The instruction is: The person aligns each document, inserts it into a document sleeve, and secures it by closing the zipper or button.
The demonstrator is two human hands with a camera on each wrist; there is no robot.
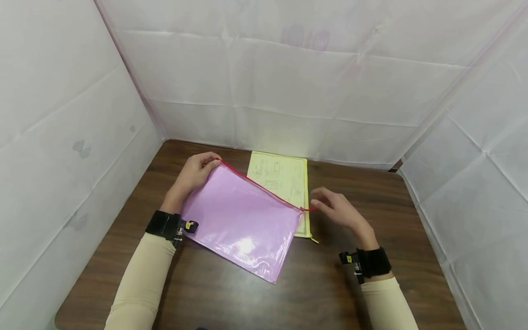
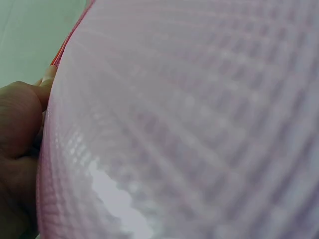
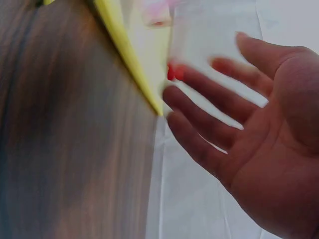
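Note:
A pink mesh zip pouch [image 1: 243, 220] with a red zipper lies tilted on the brown table [image 1: 371, 192], its far left corner lifted. My left hand [image 1: 195, 172] grips that corner, thumb on top; in the left wrist view the pouch [image 2: 199, 124] fills the frame beside the hand [image 2: 17, 144]. My right hand [image 1: 336, 211] hovers at the pouch's right end with its fingers spread and straight. Its fingertips are next to the red zipper pull [image 1: 310, 209], which also shows blurred in the right wrist view [image 3: 174, 72] by the hand [image 3: 249, 134]. It holds nothing.
A yellow zip pouch [image 1: 280, 176] with printed sheets inside lies flat under the pink one, toward the back; its edge [image 3: 124, 50] shows in the right wrist view. White fabric walls [image 1: 288, 82] close in the table on three sides.

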